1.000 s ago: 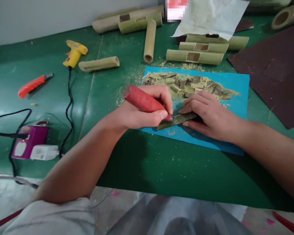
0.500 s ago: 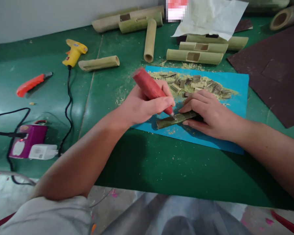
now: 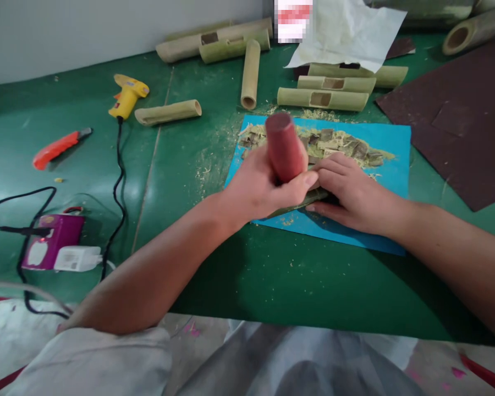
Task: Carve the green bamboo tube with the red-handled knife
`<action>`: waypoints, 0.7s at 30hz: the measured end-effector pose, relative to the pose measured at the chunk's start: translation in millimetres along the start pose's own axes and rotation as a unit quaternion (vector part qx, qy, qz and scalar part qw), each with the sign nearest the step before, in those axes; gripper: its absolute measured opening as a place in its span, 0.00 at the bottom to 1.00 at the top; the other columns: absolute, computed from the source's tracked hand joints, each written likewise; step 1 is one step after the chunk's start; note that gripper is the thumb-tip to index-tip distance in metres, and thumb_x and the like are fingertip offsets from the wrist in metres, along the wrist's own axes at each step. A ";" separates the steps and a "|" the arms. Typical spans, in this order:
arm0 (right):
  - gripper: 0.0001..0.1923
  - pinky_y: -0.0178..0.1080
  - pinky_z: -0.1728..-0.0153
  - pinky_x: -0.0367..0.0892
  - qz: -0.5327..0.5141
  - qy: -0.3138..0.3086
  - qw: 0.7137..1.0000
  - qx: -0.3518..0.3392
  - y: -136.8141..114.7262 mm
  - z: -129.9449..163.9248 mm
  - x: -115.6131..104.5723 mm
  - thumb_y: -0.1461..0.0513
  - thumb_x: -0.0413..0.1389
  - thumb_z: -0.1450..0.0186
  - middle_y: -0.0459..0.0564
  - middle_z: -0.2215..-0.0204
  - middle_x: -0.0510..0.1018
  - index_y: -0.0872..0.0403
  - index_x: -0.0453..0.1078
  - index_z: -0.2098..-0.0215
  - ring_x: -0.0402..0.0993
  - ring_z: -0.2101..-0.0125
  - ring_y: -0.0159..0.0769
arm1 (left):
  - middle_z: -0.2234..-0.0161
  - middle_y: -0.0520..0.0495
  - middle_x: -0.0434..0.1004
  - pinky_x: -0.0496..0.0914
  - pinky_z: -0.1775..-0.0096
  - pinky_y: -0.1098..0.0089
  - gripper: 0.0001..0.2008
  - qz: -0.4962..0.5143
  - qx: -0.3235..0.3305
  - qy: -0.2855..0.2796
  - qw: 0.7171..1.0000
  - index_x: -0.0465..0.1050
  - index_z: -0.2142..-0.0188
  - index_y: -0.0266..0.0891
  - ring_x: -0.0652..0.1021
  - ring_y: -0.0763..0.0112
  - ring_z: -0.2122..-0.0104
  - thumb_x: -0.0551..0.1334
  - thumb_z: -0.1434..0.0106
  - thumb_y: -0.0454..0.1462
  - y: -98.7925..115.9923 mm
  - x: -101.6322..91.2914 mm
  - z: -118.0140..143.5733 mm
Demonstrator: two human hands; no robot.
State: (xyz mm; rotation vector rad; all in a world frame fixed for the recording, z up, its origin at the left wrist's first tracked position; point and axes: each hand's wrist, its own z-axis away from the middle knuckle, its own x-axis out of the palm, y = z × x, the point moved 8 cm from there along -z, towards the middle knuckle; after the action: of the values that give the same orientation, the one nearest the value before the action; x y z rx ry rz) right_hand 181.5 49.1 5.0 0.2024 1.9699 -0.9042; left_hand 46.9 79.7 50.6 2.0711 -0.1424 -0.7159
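Observation:
My left hand [image 3: 251,184] is closed around the thick red handle of a carving tool [image 3: 286,148], which stands nearly upright. Its metal tip is hidden behind my thumb and fingers. Below it lies a narrow dark green bamboo piece [image 3: 318,196], partly covered by both hands. My right hand [image 3: 350,190] grips the right end of that bamboo piece, the thumb on the near side and the fingers over the top. Under the work is a blue sheet [image 3: 379,236], with a heap of bamboo chips and shavings [image 3: 357,148] on its far part.
Several cut bamboo tubes [image 3: 324,99] lie along the back beside a white paper [image 3: 346,38]. At left are a yellow glue gun [image 3: 127,96], an orange cutter knife [image 3: 58,149] and a purple power box [image 3: 55,239] with cables. A dark brown board [image 3: 462,126] lies at right.
My left hand has shifted right, towards my right hand, and the red tool has tipped from leftward-leaning to nearly upright. My right hand still grips the bamboo piece. The view has shifted slightly.

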 end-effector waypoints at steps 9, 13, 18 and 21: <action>0.11 0.51 0.52 0.64 -0.003 -0.012 1.000 0.018 4.2 0.9 0.2 0.53 0.57 0.26 0.57 0.56 0.78 0.50 0.73 0.53 0.69 0.55 0.50 | 0.72 0.53 0.80 0.68 0.72 0.70 0.04 -0.006 -0.072 -0.140 0.987 0.74 0.73 0.42 0.77 0.73 0.73 0.64 0.48 0.31 5.2 -12.0 5.4; 0.10 0.51 0.52 0.63 0.000 -0.008 1.000 0.010 4.1 0.0 0.4 0.53 0.57 0.26 0.57 0.57 0.78 0.51 0.74 0.53 0.70 0.55 0.50 | 0.68 0.51 0.83 0.72 0.67 0.70 0.02 0.057 -0.098 -0.181 0.977 0.79 0.70 0.43 0.80 0.70 0.69 0.68 0.45 0.35 -11.1 -21.6 1.0; 0.10 0.50 0.53 0.63 0.010 -0.005 1.000 0.012 4.5 -0.4 1.4 0.54 0.58 0.26 0.57 0.56 0.78 0.51 0.73 0.53 0.69 0.56 0.50 | 0.68 0.51 0.83 0.73 0.68 0.70 0.12 0.105 -0.111 -0.203 0.967 0.81 0.65 0.43 0.80 0.72 0.71 0.79 0.44 0.42 -24.4 -17.4 3.7; 0.09 0.50 0.54 0.63 0.018 -0.002 1.000 0.000 1.7 -1.4 0.6 0.55 0.56 0.25 0.57 0.57 0.78 0.51 0.73 0.53 0.69 0.56 0.50 | 0.69 0.52 0.83 0.74 0.68 0.71 0.13 0.089 -0.039 -0.071 0.993 0.80 0.67 0.42 0.79 0.73 0.70 0.80 0.43 0.43 -16.7 -18.5 3.6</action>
State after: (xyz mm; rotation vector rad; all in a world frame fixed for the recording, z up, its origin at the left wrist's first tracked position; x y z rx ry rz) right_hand 181.0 51.2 4.1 0.2348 1.9577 -0.8811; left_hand 26.8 93.4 43.8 1.9050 -0.3701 -0.7462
